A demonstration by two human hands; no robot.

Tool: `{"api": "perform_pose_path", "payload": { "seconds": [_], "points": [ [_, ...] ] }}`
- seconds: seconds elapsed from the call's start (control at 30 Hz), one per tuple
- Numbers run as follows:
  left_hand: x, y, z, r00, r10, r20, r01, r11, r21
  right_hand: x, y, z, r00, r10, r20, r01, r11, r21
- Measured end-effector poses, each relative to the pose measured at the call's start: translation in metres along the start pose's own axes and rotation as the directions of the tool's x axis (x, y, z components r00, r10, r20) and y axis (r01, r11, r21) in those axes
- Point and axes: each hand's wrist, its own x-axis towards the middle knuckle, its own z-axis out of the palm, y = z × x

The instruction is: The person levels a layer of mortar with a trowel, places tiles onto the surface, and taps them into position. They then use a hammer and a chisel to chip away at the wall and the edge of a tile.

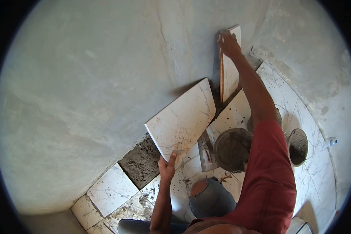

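Observation:
My left hand (167, 167) grips the lower corner of a large white marble-patterned tile (185, 119), thumb on its face. That tile is tilted near the wall, with dirt specks on its surface. My right hand (229, 43) is closed over the top of a narrower cut tile (230, 72), which stands on edge by the wall and shows a reddish-brown cut side. Below the large tile, a gap of grey mortar (139, 163) lies between the wall and the laid floor tiles (113, 185). A trowel (207, 154) rests on the floor, partly hidden by the large tile.
A bucket of grey mortar (232, 150) stands by my knee (212, 199). Another bucket (298, 147) lies tipped to the right, and one more is partly behind my right arm. A small bottle (331, 142) is near the right wall. Mortar crumbs dot the floor.

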Motion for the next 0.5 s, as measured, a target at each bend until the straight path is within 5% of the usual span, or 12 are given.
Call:
{"api": "perform_pose_path", "payload": {
  "seconds": [0.07, 0.13, 0.17, 0.2, 0.27, 0.3, 0.37, 0.4, 0.47, 0.5],
  "points": [
    [-0.005, -0.010, 0.002, 1.000, 0.020, -0.022, -0.021, 0.999, -0.033, -0.007, -0.040, -0.045, 0.934, 0.357, 0.012, -0.306, 0.783, 0.542],
    [-0.014, -0.015, 0.004, 0.999, 0.036, -0.014, -0.037, 0.997, -0.065, -0.046, -0.095, -0.082, 0.927, 0.375, 0.030, -0.252, 0.558, 0.790],
    [-0.019, -0.017, 0.005, 1.000, 0.010, -0.001, -0.010, 0.998, -0.059, -0.070, -0.127, -0.107, 0.892, 0.388, 0.235, -0.414, 0.487, 0.769],
    [-0.025, -0.019, 0.006, 1.000, 0.007, -0.010, -0.008, 0.997, -0.072, -0.094, -0.151, -0.119, 0.851, 0.345, 0.395, -0.492, 0.268, 0.828],
    [-0.031, -0.022, 0.010, 0.999, 0.053, 0.013, -0.052, 0.999, -0.008, -0.125, -0.190, -0.154, 0.690, 0.217, 0.691, -0.693, -0.079, 0.717],
    [-0.037, -0.026, 0.013, 0.998, 0.063, 0.004, -0.063, 0.998, -0.011, -0.130, -0.198, -0.154, 0.694, 0.214, 0.687, -0.690, -0.076, 0.720],
    [-0.046, -0.034, 0.017, 0.998, 0.062, -0.012, -0.062, 0.998, 0.001, -0.140, -0.214, -0.144, 0.305, 0.093, 0.948, -0.891, -0.323, 0.318],
    [-0.049, -0.038, 0.017, 0.998, 0.055, -0.028, -0.055, 0.998, 0.011, -0.141, -0.216, -0.142, 0.309, 0.092, 0.947, -0.894, -0.310, 0.322],
    [-0.058, -0.043, 0.015, 0.999, 0.038, -0.023, -0.038, 0.999, -0.037, -0.157, -0.222, -0.138, 0.057, 0.042, 0.998, -0.844, -0.532, 0.070],
    [-0.060, -0.044, 0.013, 1.000, 0.001, -0.004, -0.001, 0.999, -0.050, -0.185, -0.235, -0.128, 0.096, 0.025, 0.995, -0.843, -0.530, 0.094]
  ]
}}
